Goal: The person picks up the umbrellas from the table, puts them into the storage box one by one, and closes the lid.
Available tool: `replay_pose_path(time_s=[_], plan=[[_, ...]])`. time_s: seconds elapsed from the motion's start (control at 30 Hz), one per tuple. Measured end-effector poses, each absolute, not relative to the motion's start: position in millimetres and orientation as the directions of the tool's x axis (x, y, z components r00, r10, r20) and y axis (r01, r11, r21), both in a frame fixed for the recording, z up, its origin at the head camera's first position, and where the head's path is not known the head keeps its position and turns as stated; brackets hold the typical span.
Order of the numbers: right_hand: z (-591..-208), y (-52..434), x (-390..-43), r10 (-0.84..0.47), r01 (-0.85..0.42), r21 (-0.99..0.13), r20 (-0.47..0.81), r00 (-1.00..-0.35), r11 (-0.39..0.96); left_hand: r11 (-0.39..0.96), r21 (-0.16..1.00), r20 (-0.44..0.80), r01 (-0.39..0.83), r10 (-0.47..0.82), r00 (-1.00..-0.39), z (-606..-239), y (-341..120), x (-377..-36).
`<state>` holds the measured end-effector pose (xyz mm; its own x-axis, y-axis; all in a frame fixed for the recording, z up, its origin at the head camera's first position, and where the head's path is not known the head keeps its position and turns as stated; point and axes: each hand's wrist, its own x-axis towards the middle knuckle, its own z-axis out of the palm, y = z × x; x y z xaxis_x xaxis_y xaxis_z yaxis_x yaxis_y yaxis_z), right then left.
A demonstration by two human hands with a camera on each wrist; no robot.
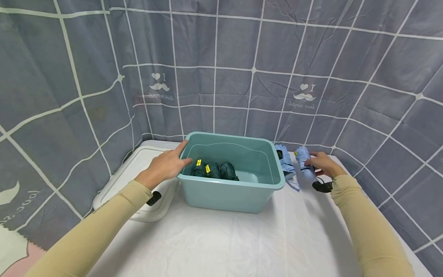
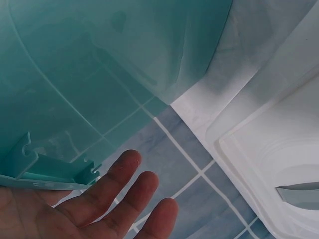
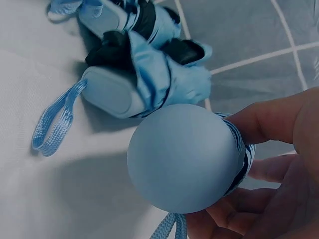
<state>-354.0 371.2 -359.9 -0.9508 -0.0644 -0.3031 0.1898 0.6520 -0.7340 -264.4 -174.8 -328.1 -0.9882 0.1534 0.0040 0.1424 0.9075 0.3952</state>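
My right hand [image 1: 323,163] holds a light blue folded umbrella [image 1: 303,157] above the table's right side, fingers around its wrapped canopy. In the right wrist view its smooth rounded end [image 3: 182,159] faces the camera and a wrist loop hangs below. My left hand [image 1: 167,163] rests at the left rim of a teal plastic tub [image 1: 225,195], thumb over the edge. The left wrist view shows its other fingers [image 2: 142,186] extended outside the tub wall. Several dark green folded umbrellas [image 1: 212,170], some with yellow tags, lie inside the tub at its left.
More light blue folded umbrellas [image 1: 286,159] lie between the tub's right side and my right hand; one has a strap loop [image 3: 57,124]. A white lid [image 1: 133,167] lies left of the tub. Grey grid-patterned curtain [image 1: 235,88] surrounds the white-covered table [image 1: 221,242].
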Motion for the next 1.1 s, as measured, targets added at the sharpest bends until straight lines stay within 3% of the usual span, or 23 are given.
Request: replay_pose_path(time_s=[1.1], plan=[[-279, 325, -319, -0.146, 0.010, -0.735, -0.147, -0.978, 0.678, 0.907, 0.393, 0.006, 0.149, 0.160, -0.987, -327, -175, -265]])
